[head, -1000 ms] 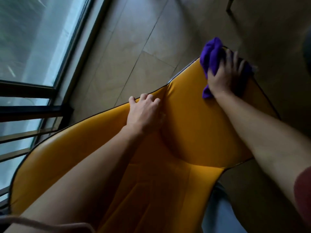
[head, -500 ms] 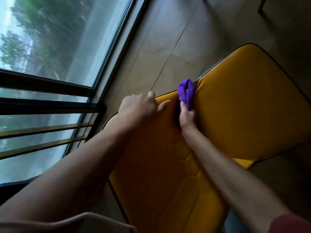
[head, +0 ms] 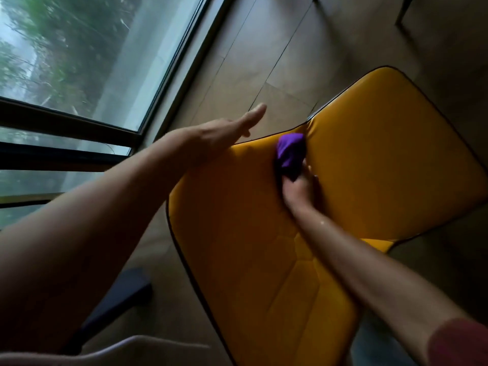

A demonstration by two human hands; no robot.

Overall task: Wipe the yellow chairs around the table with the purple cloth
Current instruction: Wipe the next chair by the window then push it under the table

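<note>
A yellow chair (head: 383, 159) with dark piping fills the right and middle of the head view, tilted across the frame. My right hand (head: 299, 191) grips the bunched purple cloth (head: 290, 153) and presses it into the crease between the chair's seat and back. My left hand (head: 224, 128) is lifted just off the chair's upper edge, fingers straight and together, holding nothing.
A large window with dark frame bars (head: 66, 122) runs along the left. Wooden floor (head: 264, 62) lies beyond the chair. A dark chair leg (head: 118, 299) shows at lower left, and other furniture legs (head: 402, 9) stand at the top right.
My right hand swept the cloth from the chair's far corner into the crease. My left hand let go of the chair's edge and straightened out above it. The view shifted left.
</note>
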